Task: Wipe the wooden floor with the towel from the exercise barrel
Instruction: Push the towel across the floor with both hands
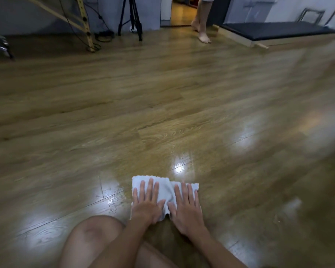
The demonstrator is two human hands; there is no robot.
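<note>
A pale towel (165, 191) lies flat on the wooden floor (162, 113) just in front of my knee. My left hand (147, 203) presses on its left half with straight, spread fingers. Beside it, my right hand (186, 206) presses the right half the same way, thumbs nearly meeting at the towel's middle. The floor around the towel looks glossy, with bright reflections. No exercise barrel is in view.
My bare knee (93, 240) is at the bottom left. Far off, a person's bare legs (202, 29) stand by a doorway. A tripod (132, 18), a wooden frame with cables (85, 26) and a low padded platform (275, 31) line the back wall.
</note>
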